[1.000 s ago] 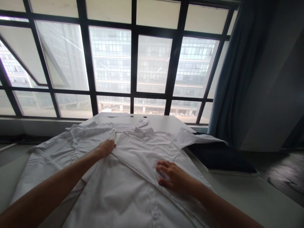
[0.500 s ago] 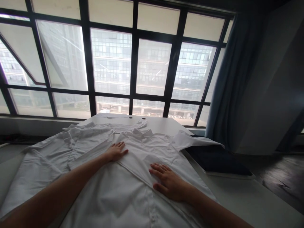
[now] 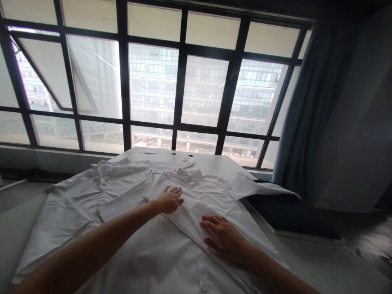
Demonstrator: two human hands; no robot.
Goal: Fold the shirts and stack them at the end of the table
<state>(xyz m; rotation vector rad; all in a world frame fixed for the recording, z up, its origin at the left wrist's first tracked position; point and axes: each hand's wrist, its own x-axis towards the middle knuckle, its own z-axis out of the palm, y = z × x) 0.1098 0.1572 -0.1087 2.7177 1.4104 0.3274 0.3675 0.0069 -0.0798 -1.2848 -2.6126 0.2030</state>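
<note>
A white button-front shirt [image 3: 211, 192] lies spread on the table, its collar [image 3: 192, 174] toward the window and one sleeve laid across its front. My left hand [image 3: 169, 200] is over the upper body of the shirt, fingers stretched out, holding nothing. Lower and to the right, my right hand [image 3: 225, 239] rests on the shirt near the folded-over sleeve, its fingers extended and slightly bent. More crumpled white shirt cloth [image 3: 101, 183] covers the left side of the table.
Another sleeve [image 3: 260, 187] drapes to the right over a dark navy folded cloth or board [image 3: 294, 214]. Beyond the white table [image 3: 226, 165] stand a large black-framed window [image 3: 180, 81] and a blue curtain [image 3: 297, 114].
My left hand has slid right across the shirt toward its middle. My right hand has stayed at nearly the same spot on the cloth. The whole view has shifted slightly.
</note>
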